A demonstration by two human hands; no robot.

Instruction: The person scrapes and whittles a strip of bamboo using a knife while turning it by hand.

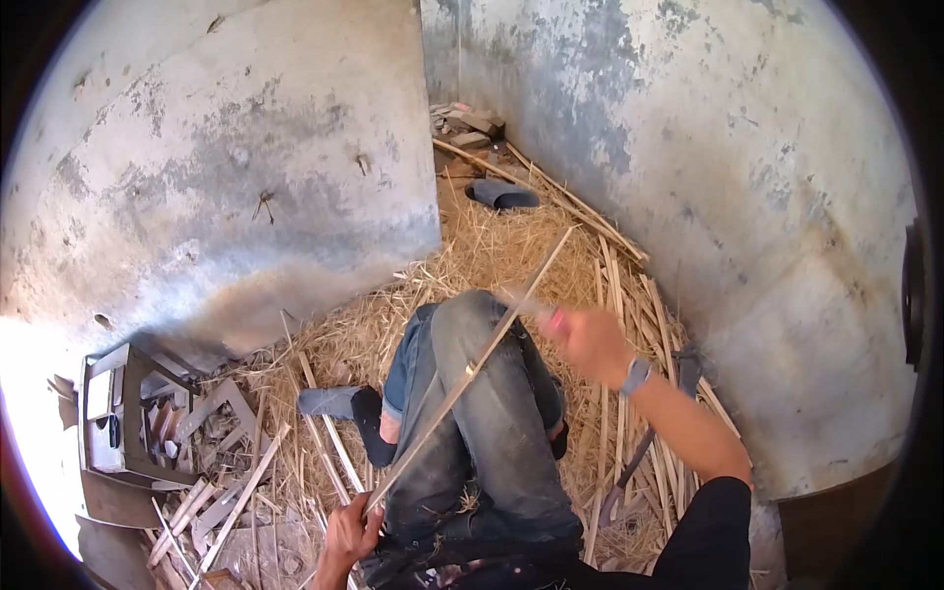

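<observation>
Blade (523,303) in right hand (587,346) blurred, tip unclear

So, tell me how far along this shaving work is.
Plenty looks done: shavings lie thick around the legs. In hand: one bamboo strip in the left hand, a blurred pink-handled tool in the right hand. Apparently left: finishing this strip; whether the strips along the wall are finished, I cannot tell.

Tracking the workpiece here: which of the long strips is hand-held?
The strip slanting up across the jeans, its lower end in the left hand; the other strips lie around the person.
</observation>
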